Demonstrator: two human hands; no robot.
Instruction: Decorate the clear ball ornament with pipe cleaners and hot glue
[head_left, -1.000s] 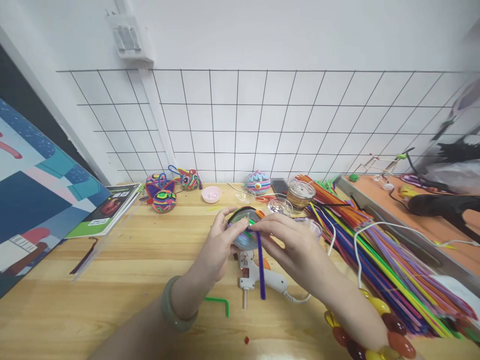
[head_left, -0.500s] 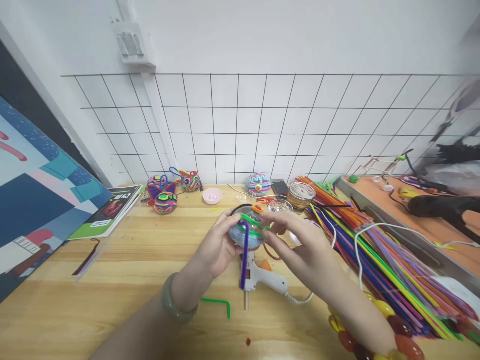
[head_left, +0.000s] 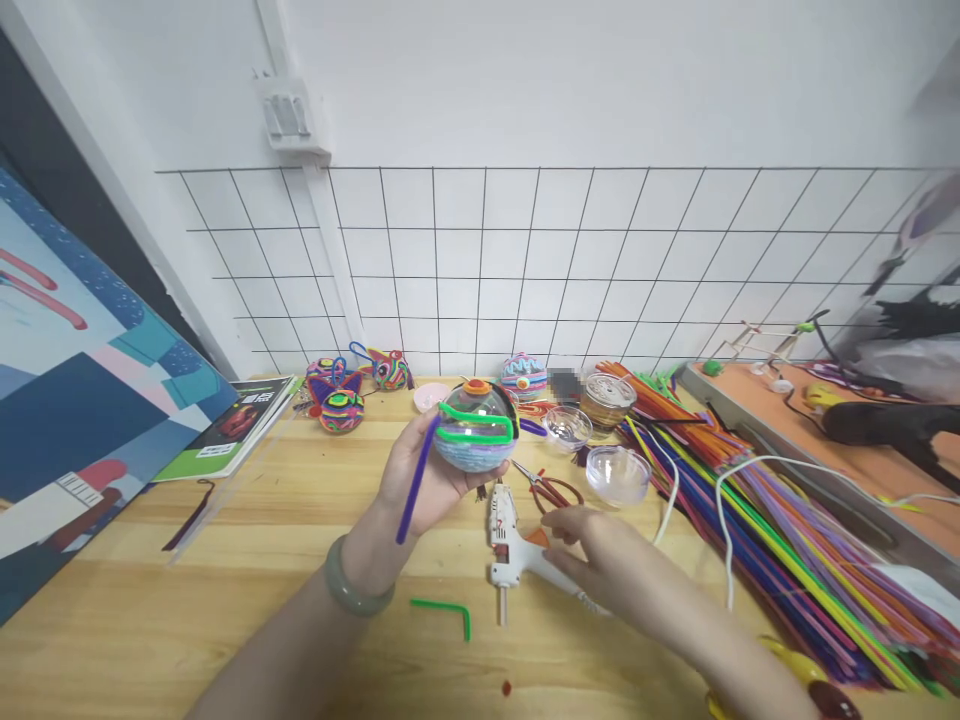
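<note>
A clear plastic ball (head_left: 478,405) sits in my left hand (head_left: 411,478), whose fingers are closed around its left side and underside. Light blue fuzzy strips cover its lower part. Green pipe cleaner (head_left: 476,438) loops across the front, and an orange button-like piece is on top. From its left side a purple pipe cleaner (head_left: 417,482) hangs down. My right hand (head_left: 592,548) is over the handle of the white glue gun (head_left: 504,535), fingers apart and holding nothing visible. Just beyond that hand lie pliers with red handles (head_left: 553,490).
Clear plastic half-shells (head_left: 617,474) and a lidded jar (head_left: 609,403) stand at centre right, beside a large pile of coloured pipe cleaners (head_left: 795,540). Finished yarn-like ornaments (head_left: 341,408) and a magazine (head_left: 232,425) are at back left. A bent green pipe cleaner (head_left: 442,605) lies in front.
My right hand has let go of the green pipe cleaner and moved down right to the glue gun. My left hand has turned the ball and shifted it slightly left.
</note>
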